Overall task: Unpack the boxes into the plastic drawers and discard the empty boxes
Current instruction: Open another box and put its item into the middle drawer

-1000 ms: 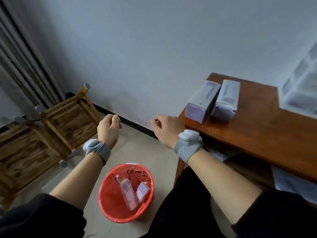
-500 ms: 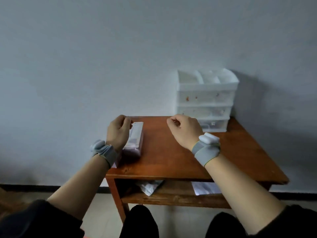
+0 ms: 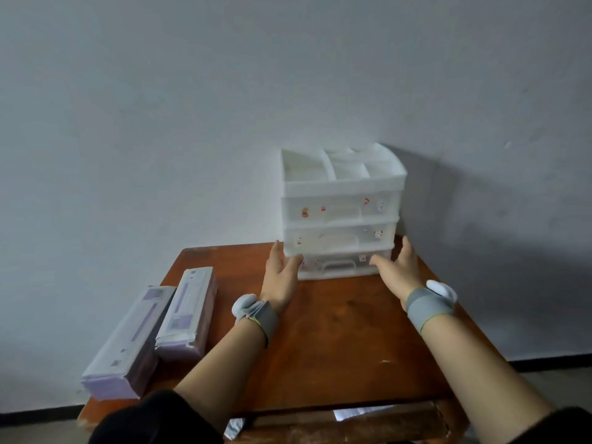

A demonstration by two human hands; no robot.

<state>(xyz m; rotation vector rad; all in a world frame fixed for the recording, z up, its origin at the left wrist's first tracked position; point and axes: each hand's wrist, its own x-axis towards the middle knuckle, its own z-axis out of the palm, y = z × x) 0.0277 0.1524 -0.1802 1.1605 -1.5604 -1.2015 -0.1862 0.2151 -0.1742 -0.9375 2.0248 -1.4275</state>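
Drawers (image 3: pixel 342 213) of white plastic stand upright at the far edge of the bench (image 3: pixel 336 341), just in front of the wall (image 3: pixel 192 107): three drawer fronts stacked under an open tray split into compartments, all facing the person. The bottom drawer has a clear handle in the middle of its front.

The left hand (image 3: pixel 282 277) is spread open against the unit's lower left corner, fingers along the side and thumb on the front. The right hand (image 3: pixel 400 270) is open in the same way at the lower right corner, thumb on the front of the bottom drawer. Both wrists wear grey bands.

Two long purple-and-white boxes lie flat on the left part of the bench, touching side by side, their long axes running from the near left toward the far right. The near box (image 3: pixel 128 344) overhangs the bench's left edge; the far box (image 3: pixel 189 309) lies just right of it, closed.
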